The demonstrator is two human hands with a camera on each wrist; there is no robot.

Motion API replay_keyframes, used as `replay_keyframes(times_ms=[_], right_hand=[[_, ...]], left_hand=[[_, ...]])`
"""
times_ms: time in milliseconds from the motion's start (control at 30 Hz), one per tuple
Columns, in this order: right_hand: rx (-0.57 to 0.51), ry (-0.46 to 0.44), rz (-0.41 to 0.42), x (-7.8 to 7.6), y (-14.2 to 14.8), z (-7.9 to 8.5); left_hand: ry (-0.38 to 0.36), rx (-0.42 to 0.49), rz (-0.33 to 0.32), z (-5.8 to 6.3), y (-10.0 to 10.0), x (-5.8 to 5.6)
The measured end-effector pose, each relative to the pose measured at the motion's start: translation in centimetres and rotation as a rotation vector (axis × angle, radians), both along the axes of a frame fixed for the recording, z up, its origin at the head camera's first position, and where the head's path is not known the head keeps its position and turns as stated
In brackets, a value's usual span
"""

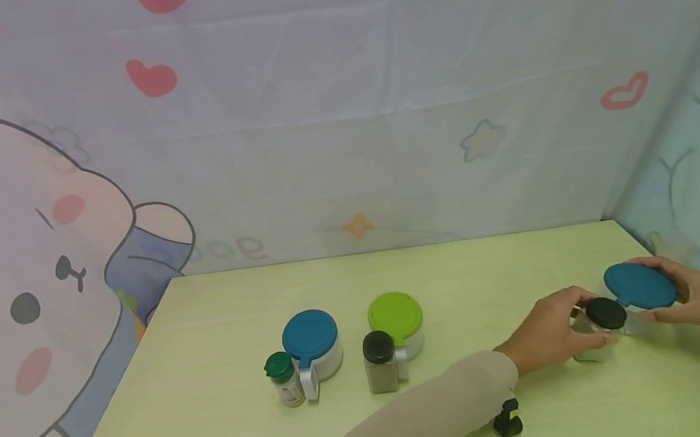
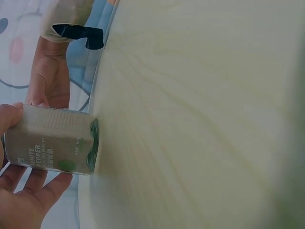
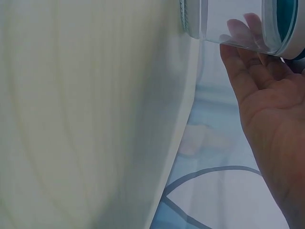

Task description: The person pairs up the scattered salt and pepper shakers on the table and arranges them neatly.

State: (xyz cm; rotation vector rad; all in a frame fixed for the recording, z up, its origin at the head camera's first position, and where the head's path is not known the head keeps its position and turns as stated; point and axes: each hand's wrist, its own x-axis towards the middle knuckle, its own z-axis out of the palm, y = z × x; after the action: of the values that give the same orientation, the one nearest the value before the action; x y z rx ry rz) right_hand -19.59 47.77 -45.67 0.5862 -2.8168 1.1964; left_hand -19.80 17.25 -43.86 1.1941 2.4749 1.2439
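Observation:
My left hand (image 1: 547, 332) grips a clear pepper jar with a black lid (image 1: 606, 313) at the right of the table. In the left wrist view the pepper jar (image 2: 55, 138) shows white pepper lettering, with fingers on both sides and its base close to the tabletop. Just to its right, my right hand (image 1: 699, 297) holds a round clear jar with a blue lid (image 1: 640, 285). Fingers show through the clear wall of that jar (image 3: 228, 21) in the right wrist view. The two jars overlap in the head view.
Left of the hands, a blue-lidded jar (image 1: 310, 333) stands beside a green-capped shaker (image 1: 285, 379). Near them a green-lidded jar (image 1: 395, 315) stands behind a black-lidded spice jar (image 1: 381, 363). A printed cloth (image 1: 317, 144) hangs along the table's back edge and right side.

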Motion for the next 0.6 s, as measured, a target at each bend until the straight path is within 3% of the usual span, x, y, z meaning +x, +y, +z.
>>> replay_keyframes(times_ms=[600], right_hand=[[0.002, 0.013, 0.004, -0.01, -0.02, -0.05]], left_hand=[[0.020, -0.015, 0.006, -0.13, 0.06, -0.07]])
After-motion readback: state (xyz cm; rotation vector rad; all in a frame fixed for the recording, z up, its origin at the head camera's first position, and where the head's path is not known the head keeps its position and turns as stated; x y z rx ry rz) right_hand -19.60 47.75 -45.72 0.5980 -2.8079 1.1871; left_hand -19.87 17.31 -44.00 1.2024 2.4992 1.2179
